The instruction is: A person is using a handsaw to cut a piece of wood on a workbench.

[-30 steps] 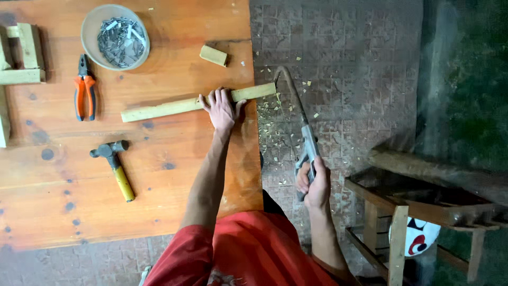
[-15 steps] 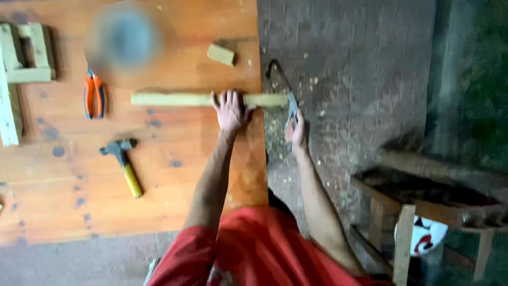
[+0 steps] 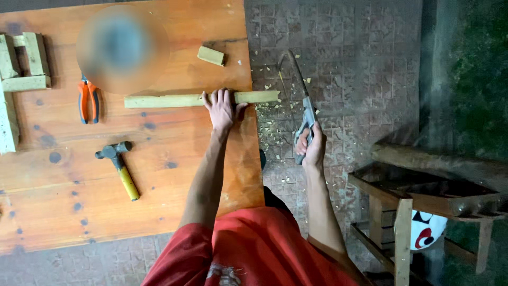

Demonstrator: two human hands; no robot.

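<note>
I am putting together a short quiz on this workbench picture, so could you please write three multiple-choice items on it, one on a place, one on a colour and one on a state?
1. Where does the hammer lie?
A. On the wooden table, nearer the person than the pliers
B. On the paved floor beside the saw
C. On top of the wooden strip

2. What colour are the handles of the pliers?
A. Blue
B. Orange
C. Green

3. What is the left hand doing?
A. Hanging free, off the table
B. Gripping the hammer
C. Pressing flat on the wooden strip

Answers:
1 A: the hammer rests on the table, below the pliers in the head view.
2 B: both handles show orange.
3 C: its fingers lie spread across the strip near the table's edge, while the right hand holds the saw out over the floor.
</note>
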